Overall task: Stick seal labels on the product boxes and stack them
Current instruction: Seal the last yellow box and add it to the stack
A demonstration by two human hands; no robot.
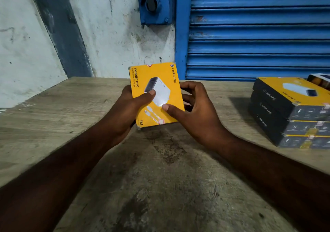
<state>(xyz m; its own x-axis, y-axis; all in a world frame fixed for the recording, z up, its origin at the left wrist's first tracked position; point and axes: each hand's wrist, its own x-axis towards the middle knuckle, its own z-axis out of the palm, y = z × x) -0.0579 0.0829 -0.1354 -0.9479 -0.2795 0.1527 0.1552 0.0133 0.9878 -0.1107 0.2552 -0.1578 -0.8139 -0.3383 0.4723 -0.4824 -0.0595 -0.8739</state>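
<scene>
— Two hands on one yellow product box (159,87): left hand (125,110) wrapped round the left edge, thumb flat across the front; right hand (198,114) gripping too, thumb tip on the front, fingers (189,96) curled behind the right edge. Held tilted between both thumbs, seemingly clear of the table (160,178).

— Seals?

— Small red-and-white seal label (161,121) folded over the near edge, just below the right thumb. Second seal label (149,65) peeking over the far edge, well beyond both thumbs. Pressed fully down or not, impossible to tell.

— Next, probably across to the stack (289,114), well off to the right of the right-hand fingers. Three boxes high, by the look of it.

— Risks, then. Loosening the left grip before the right fingers close properly: box slipping, dropping corner-first onto the table. Skipping a firm rub on the near label: corner lifting afterwards. Setting down askew on top: overhang, then a slide, perhaps dragging the upper boxes off.

— Also worth minding the extra box (319,80) just behind the stack; easy to knock with the backs of the fingers.
</scene>
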